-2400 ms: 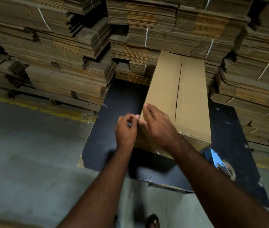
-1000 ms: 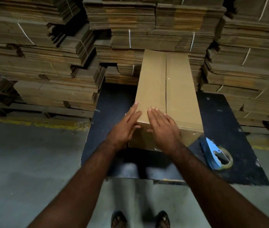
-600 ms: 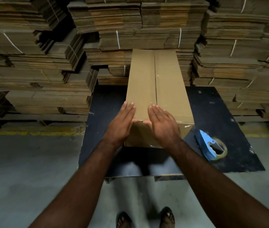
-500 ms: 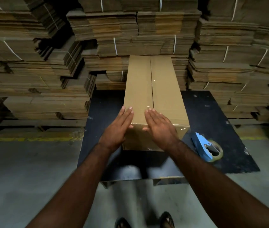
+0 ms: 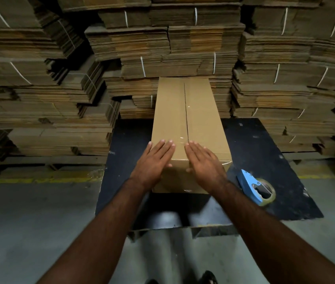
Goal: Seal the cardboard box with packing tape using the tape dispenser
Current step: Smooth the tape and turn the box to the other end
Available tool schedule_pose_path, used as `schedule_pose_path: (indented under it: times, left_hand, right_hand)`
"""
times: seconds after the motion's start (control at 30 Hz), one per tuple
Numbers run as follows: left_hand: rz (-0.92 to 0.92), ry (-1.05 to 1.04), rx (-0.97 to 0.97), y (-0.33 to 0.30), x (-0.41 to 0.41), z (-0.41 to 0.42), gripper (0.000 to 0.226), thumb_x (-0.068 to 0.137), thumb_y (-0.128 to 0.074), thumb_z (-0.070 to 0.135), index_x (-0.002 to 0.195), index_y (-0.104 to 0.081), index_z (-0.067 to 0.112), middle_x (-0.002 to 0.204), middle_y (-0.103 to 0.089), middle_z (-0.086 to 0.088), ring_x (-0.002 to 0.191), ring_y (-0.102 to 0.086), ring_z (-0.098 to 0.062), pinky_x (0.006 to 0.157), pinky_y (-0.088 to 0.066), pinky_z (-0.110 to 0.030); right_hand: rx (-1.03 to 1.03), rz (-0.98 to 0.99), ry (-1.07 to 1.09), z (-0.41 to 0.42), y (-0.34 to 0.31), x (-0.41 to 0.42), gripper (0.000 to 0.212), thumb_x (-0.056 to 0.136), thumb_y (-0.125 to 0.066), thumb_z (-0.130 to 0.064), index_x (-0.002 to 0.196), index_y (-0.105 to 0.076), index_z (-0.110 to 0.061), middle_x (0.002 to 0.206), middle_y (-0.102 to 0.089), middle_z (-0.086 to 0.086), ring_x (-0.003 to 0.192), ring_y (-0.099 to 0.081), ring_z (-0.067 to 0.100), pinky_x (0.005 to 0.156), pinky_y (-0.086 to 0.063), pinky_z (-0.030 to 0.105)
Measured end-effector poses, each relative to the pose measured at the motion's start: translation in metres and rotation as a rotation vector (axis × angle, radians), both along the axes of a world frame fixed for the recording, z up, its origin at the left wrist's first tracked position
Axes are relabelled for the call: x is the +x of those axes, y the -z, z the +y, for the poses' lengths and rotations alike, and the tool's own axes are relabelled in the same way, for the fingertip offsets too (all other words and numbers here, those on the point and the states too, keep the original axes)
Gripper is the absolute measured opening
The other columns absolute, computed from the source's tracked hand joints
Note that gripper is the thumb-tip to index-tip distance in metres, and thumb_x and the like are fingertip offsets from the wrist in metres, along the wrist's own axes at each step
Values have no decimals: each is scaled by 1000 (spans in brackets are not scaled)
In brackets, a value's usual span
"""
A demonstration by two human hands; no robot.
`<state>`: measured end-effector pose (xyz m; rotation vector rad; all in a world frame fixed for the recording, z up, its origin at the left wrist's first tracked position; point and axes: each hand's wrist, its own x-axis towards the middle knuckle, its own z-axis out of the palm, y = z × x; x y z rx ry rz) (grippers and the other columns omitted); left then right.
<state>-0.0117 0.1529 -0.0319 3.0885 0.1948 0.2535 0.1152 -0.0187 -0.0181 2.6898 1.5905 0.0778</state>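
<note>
A long brown cardboard box lies lengthwise on a black table, flaps closed, with clear tape glinting along its centre seam. My left hand and my right hand lie flat on the near end of the box top, fingers stretched out on either side of the seam, palms draped over the front edge. Neither hand holds anything. The blue tape dispenser with its tape roll rests on the table to the right of the box, apart from my right hand.
Tall stacks of flattened, strapped cardboard rise right behind and on both sides of the table. A grey concrete floor with a yellow line spreads to the left. My legs and feet show below the table's near edge.
My left hand has let go of the box's near corner and both hands have slid up flat onto the box top. The dispenser has stayed on the table.
</note>
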Motion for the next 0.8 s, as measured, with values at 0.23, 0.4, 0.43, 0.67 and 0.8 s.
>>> schedule_pose_path:
  times: [0.23,0.4,0.43,0.67,0.8]
  left_hand:
    - [-88,-94,0,-4,17,-33,60,101,-25,44,143,-50,8,150,-48,-10,139,-44,-27,114,-31,-52]
    - [-47,-138,91,2,22,-39,57,102,-31,41,152,-35,15,159,-33,-4,145,-34,-23,115,-27,-47]
    - [-24,-117,95,3,21,-38,58,102,-36,39,155,-29,15,162,-26,-3,148,-27,-23,117,-23,-46]
    - [7,-180,-95,-11,29,-59,70,98,-6,55,157,-19,19,165,-13,3,152,-12,-16,122,-11,-43]
    - [-18,-194,-31,-8,46,-76,69,100,-6,52,156,-26,15,164,-18,-2,151,-19,-20,119,-19,-43]
  right_hand:
    - [145,127,70,-13,-9,19,80,97,0,-60,156,-25,-11,162,-26,9,150,-21,20,123,-13,38]
    - [95,62,-17,-24,0,27,75,100,-12,-54,147,-43,-3,152,-43,16,141,-41,28,118,-25,45]
    - [101,13,-40,-26,3,28,68,100,-23,-47,145,-45,-2,150,-45,17,139,-44,30,116,-26,46]
    - [69,149,-105,-37,-12,41,93,90,9,-68,156,-21,-10,164,-18,10,152,-13,22,121,-3,35]
    - [61,142,-81,-43,-8,52,110,79,30,-66,155,-24,-8,162,-22,12,151,-18,23,123,-9,37]
